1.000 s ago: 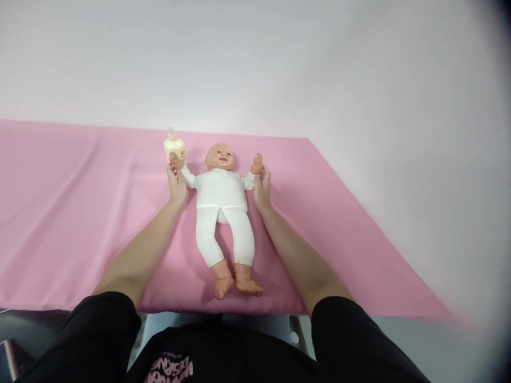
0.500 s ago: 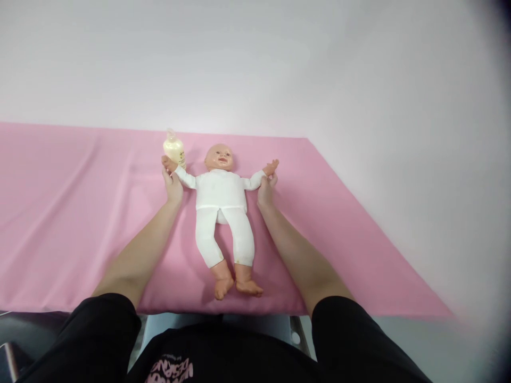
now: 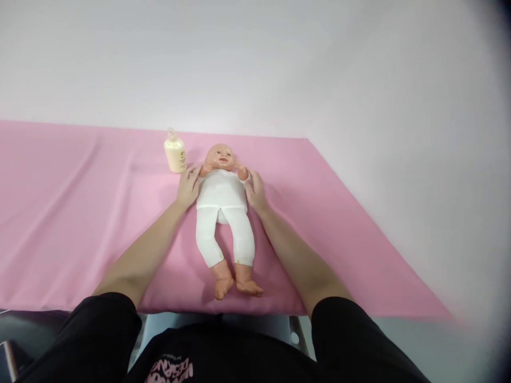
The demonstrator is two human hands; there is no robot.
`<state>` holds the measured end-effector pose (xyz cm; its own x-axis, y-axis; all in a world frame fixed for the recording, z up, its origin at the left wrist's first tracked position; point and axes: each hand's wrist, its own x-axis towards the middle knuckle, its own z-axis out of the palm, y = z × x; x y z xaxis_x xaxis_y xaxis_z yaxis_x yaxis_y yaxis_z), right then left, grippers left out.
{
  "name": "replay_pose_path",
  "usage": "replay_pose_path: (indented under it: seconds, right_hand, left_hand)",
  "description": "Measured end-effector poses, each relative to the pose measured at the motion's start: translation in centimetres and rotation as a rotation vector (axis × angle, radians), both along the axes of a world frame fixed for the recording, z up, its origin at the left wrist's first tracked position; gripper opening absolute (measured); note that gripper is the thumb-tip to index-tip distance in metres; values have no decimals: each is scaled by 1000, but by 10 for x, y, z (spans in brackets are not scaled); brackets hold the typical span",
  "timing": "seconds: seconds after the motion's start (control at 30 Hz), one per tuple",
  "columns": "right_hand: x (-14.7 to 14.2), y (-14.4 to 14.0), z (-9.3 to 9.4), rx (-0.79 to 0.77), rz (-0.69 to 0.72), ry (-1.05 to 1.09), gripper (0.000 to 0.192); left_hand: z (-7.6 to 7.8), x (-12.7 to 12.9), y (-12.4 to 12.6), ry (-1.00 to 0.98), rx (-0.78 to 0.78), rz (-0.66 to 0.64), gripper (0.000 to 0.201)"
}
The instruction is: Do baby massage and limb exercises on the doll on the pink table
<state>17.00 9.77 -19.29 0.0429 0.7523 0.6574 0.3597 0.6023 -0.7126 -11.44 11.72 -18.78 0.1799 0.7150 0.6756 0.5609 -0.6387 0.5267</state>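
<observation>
The doll (image 3: 222,191) lies on its back approx. mid-view on the pink-covered counter (image 3: 343,239), head to 12 o'clock, feet to 6 o'clock & nr the counter's close edge. It's in a white top & white trousers, feet bare; both its arms are bent up w/ hands nr the chin. Person's L hand (image 3: 187,189) is at 9 o'clock of the doll's chest, at its arm on that side; fingers point approx. 1 o'clock, can't tell if they pinch the arm or just rest there. R hand (image 3: 257,196) is at 3 o'clock, thumb spread from the other fingers, tips at the other arm; can't tell if it's pinched. Bottle (image 3: 175,156), pale yellow w/ label, stands upright at 11 o'clock from the L hand, v. close to its fingertips; contact unclear. Black shirt (image 3: 239,354) w/ pink print at 6 o'clock. Dark object (image 3: 5,363) w/ pale edge, partly cut off, at 8 o'clock.
</observation>
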Motion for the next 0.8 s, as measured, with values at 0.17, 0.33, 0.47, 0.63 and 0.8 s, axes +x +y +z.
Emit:
replay_pose_path:
  seconds: [0.17,0.33,0.47,0.63,0.8]
  right_hand:
    - [-4,-2,3,43,70,-192,35]
    - [-2,1,-4,46,23,-120,42]
    - [1,5,-10,-34,-22,57,55]
    - [6,11,-9,-63,-42,283,62]
    - [18,24,-17,-47,-124,414,59]
  left_hand:
    - [-1,4,-1,213,-43,-58,49]
    - [-2,3,0,55,-13,5,53]
    - [1,0,0,-214,3,39,64]
    - [-2,-8,8,-582,-124,118,66]
    - [-15,-22,27,-852,-276,236,60]
